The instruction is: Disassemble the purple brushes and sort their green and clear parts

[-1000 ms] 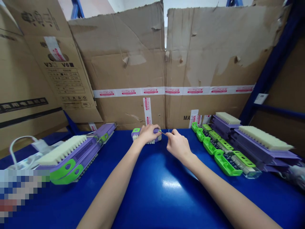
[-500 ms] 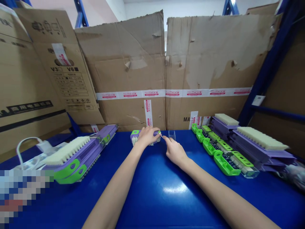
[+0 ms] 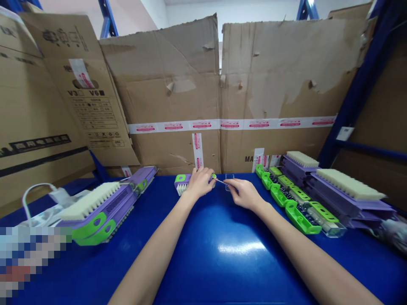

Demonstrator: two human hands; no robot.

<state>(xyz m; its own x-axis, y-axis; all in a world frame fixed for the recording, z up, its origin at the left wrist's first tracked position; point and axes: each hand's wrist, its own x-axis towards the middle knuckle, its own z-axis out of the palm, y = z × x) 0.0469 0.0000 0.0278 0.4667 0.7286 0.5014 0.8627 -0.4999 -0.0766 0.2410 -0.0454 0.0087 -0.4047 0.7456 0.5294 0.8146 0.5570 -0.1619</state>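
Head view: the left hand (image 3: 201, 184) is clamped on a purple-and-green brush (image 3: 182, 186) lying beneath it on the worktop (image 3: 197, 262). The right hand (image 3: 244, 192) — just beside, apart from the left — pinches a thin metal tool (image 3: 221, 182) pointed at the brush's end. A clear box (image 3: 229, 176) stands just behind the right hand; green pieces (image 3: 280, 198) line up to its right.

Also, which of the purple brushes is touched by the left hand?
The middle purple brush, near the cardboard wall: the left hand covers part of it. The left-side brushes and right-side brushes have no hand on them.
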